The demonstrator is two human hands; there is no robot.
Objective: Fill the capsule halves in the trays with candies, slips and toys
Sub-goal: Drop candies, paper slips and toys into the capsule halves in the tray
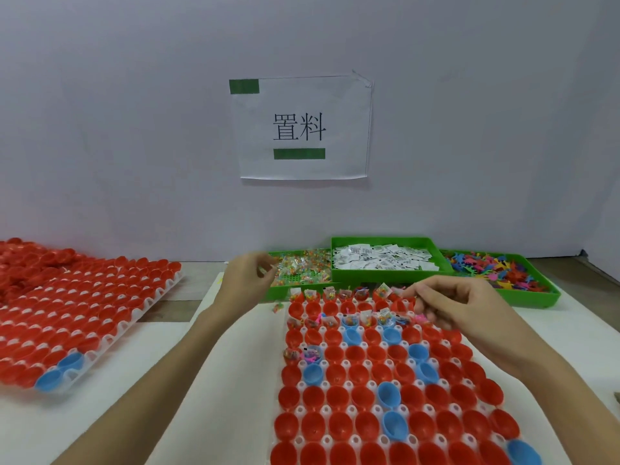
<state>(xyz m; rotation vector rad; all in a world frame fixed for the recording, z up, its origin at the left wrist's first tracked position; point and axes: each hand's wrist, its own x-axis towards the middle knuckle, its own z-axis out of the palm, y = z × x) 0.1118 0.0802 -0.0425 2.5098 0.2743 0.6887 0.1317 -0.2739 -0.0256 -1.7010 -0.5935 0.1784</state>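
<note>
Mid-frame, your right hand (449,305) pinches something tiny over the tray's (355,441) top rows; left hand (250,275), fingers loosely curled, nears the candies (302,268). Drop one per cup, don't skip.

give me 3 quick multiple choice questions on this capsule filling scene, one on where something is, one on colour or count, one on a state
1. Where is the bin of paper slips?
A. between the candy bin and the toy bin
B. on the left tray
C. under the wall sign

2. How many green bins stand along the wall?
A. one
B. three
C. five

3. What state are the nearest rows of the middle tray in?
A. filled
B. capped
C. empty

Answers:
1 A, the candy bin is on its left and the toy bin on its right.
2 B, three green bins stand side by side.
3 C, the near red and blue capsule halves hold nothing.
</note>
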